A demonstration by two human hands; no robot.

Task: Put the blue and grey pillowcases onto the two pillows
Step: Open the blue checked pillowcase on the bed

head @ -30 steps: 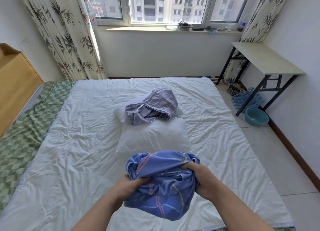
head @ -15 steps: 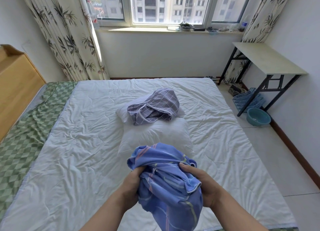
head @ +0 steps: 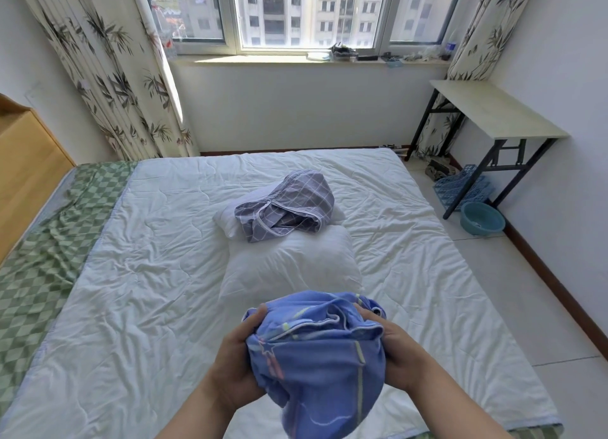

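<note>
Your left hand (head: 235, 366) and right hand (head: 399, 356) both grip the bunched blue cotton pillowcase (head: 316, 353); both plump white pillows (head: 289, 267) lie bare, the grey checked pillowcase (head: 286, 208) unused.

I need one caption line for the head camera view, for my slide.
Both hands, left hand and right hand, hold bunched blue cotton pillowcase above bare white pillow.

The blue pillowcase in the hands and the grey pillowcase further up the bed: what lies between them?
In the head view, one bare white pillow lies between the blue pillowcase and the grey pillowcase.
</note>
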